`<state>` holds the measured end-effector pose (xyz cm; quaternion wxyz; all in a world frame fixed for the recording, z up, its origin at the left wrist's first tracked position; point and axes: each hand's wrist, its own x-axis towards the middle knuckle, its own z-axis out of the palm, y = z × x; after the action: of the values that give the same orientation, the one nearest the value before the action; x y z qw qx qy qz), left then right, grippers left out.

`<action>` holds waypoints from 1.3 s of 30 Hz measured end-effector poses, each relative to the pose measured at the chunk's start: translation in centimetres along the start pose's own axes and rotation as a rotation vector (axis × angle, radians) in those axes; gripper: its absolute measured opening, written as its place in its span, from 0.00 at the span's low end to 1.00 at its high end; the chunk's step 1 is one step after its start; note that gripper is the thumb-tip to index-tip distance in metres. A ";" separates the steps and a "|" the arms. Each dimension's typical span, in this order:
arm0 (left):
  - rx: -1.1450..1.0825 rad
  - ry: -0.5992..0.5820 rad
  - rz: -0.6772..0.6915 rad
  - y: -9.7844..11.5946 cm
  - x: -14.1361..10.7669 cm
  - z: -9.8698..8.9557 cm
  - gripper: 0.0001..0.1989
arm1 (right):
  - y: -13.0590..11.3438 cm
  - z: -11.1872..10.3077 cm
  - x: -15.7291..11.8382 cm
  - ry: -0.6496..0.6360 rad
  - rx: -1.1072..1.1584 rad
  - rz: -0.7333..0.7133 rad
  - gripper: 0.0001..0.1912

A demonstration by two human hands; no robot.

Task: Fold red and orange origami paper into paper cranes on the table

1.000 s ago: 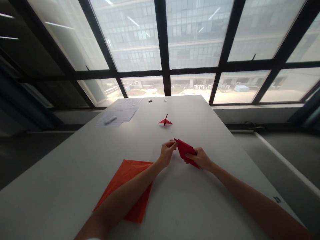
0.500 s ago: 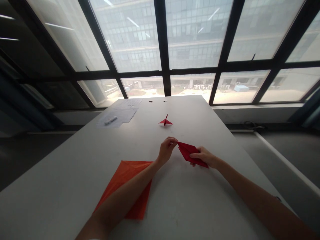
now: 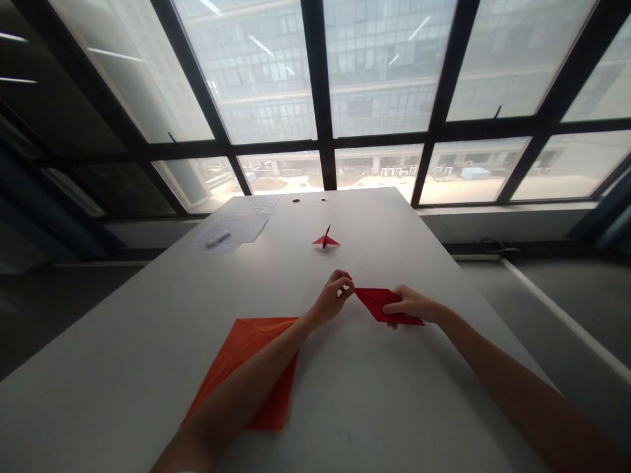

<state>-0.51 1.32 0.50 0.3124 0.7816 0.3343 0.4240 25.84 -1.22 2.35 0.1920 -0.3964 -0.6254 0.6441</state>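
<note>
My left hand [image 3: 334, 297] pinches the pointed end of a folded red origami paper [image 3: 382, 305] between its fingertips. My right hand [image 3: 411, 305] grips the paper's wider end, with the fingers lying over it and the thumb partly hidden beneath. The paper is a flat, narrow, pointed shape held just above the white table [image 3: 374, 387]. Farther away, a small finished red origami bird [image 3: 325, 240] stands on the table. A large orange-red paper sheet [image 3: 244, 348] lies flat near me, partly covered by my left forearm.
Printed sheets [image 3: 236, 226] with a white marker pen [image 3: 217, 238] lie at the far left of the table. Two small round holes sit near its far edge. Beyond that edge, a large dark-framed window runs across the view. Grey floor lies on both sides.
The red paper has swung flatter and moved slightly right. My right hand has shifted right with it, and my left fingers have closed onto the paper's tip.
</note>
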 end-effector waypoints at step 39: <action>-0.583 0.253 -0.490 -0.7 -0.4 2.0 0.18 | 1.9 3.9 2.5 0.333 -0.004 -0.181 0.15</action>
<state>0.88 1.02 -1.08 0.5693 0.4990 0.4124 0.5068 21.82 -2.19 -0.57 0.3494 -0.4401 -0.6194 0.5483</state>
